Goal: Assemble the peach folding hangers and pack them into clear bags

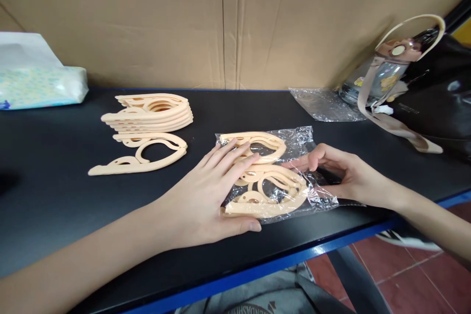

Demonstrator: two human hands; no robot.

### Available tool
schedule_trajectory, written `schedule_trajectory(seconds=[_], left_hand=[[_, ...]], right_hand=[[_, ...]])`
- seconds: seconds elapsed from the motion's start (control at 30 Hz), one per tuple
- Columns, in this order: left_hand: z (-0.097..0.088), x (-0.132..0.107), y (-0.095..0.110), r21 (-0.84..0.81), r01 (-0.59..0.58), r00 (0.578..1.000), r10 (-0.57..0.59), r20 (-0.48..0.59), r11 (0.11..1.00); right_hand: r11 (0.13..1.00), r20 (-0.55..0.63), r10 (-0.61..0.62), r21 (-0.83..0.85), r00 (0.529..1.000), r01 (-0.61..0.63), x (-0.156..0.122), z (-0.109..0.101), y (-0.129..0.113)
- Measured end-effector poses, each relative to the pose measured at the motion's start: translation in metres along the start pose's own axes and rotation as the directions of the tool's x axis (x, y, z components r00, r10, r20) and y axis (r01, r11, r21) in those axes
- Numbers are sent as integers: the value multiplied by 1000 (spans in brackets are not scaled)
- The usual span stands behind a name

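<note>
A clear plastic bag (300, 137) lies on the table with several beige folding clothes hangers (270, 211) inside. My left hand (209, 196) rests over the bag's left side, fingers outstretched on the hangers and thumb along the near edge. At the other end, my right hand (342, 176) has its fingers and thumb curled around the bag's loose film; part of its fingers is hidden by the plastic. Left of the bag stands a stack of folded hangers (154, 113), and in front of it lies a single folded hanger (165, 159).
Behind the black table (206, 108) rises a cardboard panel (154, 24). A tissue pack (44, 83) sits at the far left. Toward the back right are a flat plastic bag (324, 105), a strapped water bottle (386, 73) and a black bag (437, 93). The blue table edge (294, 257) runs in front.
</note>
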State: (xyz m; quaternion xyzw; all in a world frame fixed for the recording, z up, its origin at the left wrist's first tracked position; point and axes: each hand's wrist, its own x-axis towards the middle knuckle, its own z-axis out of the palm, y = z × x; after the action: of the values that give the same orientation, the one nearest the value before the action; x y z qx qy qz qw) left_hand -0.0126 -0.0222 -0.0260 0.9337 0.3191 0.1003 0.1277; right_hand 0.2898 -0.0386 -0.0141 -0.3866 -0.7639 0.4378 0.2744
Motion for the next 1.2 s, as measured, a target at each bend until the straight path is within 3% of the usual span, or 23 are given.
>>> schedule_trajectory(seconds=[0.57,0.93,1.2], left_hand=[[-9,-7,-1,-81,31,999,-28,35,996],[-35,-5,7,36,-78,997,77,12,996],[-39,-4,5,-44,-21,998,24,66,999]], right_hand=[[999,-75,3,39,997,0,10,10,5],[998,-49,-60,-2,997,60,8,12,7],[1000,-25,-9,-7,1000,8,6,9,4]])
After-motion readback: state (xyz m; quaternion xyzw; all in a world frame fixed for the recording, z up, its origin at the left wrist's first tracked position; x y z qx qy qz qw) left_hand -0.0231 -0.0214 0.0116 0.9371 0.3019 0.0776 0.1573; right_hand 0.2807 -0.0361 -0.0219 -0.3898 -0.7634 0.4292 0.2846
